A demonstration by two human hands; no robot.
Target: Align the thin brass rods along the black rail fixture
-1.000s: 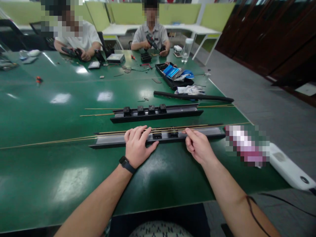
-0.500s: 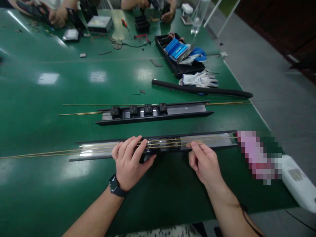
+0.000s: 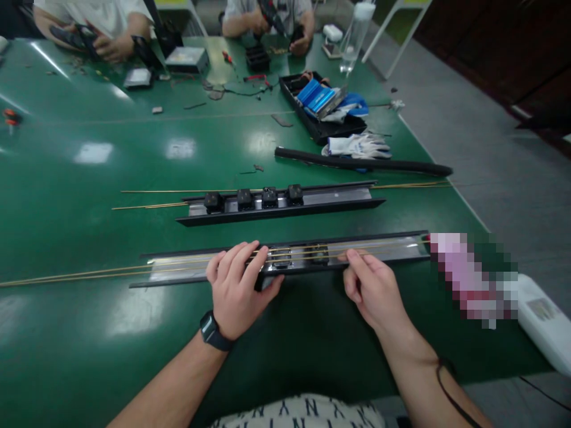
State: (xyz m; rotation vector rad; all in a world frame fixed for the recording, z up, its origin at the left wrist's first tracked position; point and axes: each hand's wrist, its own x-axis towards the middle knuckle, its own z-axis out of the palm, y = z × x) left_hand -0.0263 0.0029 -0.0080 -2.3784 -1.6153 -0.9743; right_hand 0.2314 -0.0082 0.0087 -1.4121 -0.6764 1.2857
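Just in front of me lies a long dark channel [image 3: 397, 248] with a silvery inside. Several thin brass-coloured rods [image 3: 107, 272] run along it and stick out past its left end. My left hand [image 3: 236, 291] lies over the channel's middle, fingers across the rods and thumb on the near wall, gripping it. Dark blocks [image 3: 320, 254] sit inside the channel, partly beneath the rods. To the right, my right hand [image 3: 372, 288] pinches a rod between thumb and forefinger over the near wall; the other fingers are curled in.
Behind lies a second channel [image 3: 339, 196] with several black cube-like blocks [image 3: 270, 197]. Farther back are a black foam strip [image 3: 370, 162], gloves [image 3: 357, 145] and a black tray [image 3: 307, 116]. A white device [image 3: 542, 321] is at right. Two people work across the table.
The view has tipped up slightly, showing more of the people opposite. Both hands keep nearly the same hold on the channel and rod.
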